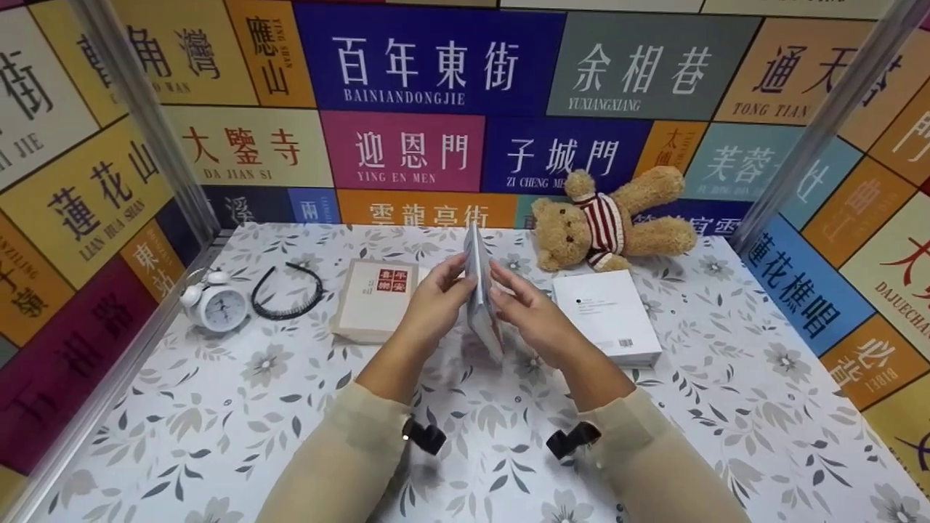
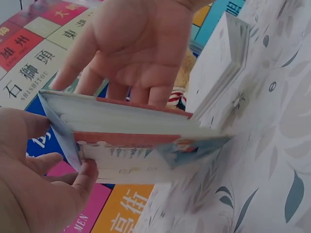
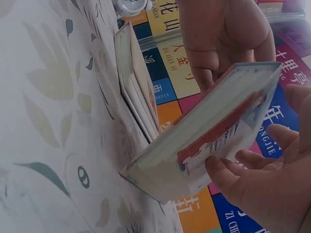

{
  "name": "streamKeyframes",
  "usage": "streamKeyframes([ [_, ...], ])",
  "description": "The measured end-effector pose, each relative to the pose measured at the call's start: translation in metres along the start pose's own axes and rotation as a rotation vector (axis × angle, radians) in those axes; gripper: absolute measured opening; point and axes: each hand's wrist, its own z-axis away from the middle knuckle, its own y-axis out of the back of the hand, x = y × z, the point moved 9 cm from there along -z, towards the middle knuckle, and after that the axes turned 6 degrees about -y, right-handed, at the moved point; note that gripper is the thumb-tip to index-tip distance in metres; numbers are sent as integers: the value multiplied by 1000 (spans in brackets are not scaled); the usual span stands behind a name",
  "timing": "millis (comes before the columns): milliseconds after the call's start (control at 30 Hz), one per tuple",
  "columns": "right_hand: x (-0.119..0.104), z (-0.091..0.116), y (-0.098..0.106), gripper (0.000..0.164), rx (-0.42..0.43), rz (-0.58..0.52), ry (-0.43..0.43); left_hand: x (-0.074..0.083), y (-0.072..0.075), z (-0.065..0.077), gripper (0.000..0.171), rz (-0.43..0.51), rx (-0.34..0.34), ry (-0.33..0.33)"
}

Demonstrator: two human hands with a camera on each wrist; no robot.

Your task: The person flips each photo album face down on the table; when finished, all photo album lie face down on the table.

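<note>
Between both hands stands a hardcover book (image 1: 479, 316), upright on its edge, with a pale blue spine and a white cover with a red band. My left hand (image 1: 432, 301) holds it from the left, thumb near the spine and fingers on that cover. On the other side my right hand (image 1: 536, 316) holds it with thumb and fingers at the right cover. In the left wrist view, the book's page edges (image 2: 126, 114) face the camera. The right wrist view shows its lower corner close to the tabletop and the right thumb (image 3: 218, 172) on the cover.
Left of the hands lies a beige book (image 1: 374, 309) with red seal marks. A white book (image 1: 607, 309) lies to the right, below a teddy bear (image 1: 607, 225) in a striped sweater. A black headband (image 1: 316, 294) and white alarm clock (image 1: 221, 309) are further left. Printed panels enclose the flowered tabletop (image 1: 465, 428).
</note>
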Motion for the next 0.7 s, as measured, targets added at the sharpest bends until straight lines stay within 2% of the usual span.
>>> streamKeyframes([
  [133,-5,1,1,63,6,-28,-7,0,-6,0,64,7,-23,-11],
  [367,4,-1,7,67,21,-61,-58,-16,-11,-2,69,76,-65,79],
  [567,15,-4,10,67,48,-31,-85,-31,-14,-4,69,154,-86,123],
  [700,17,-5,10,69,42,-36,-81,-31,-11,-5,69,117,-64,123],
])
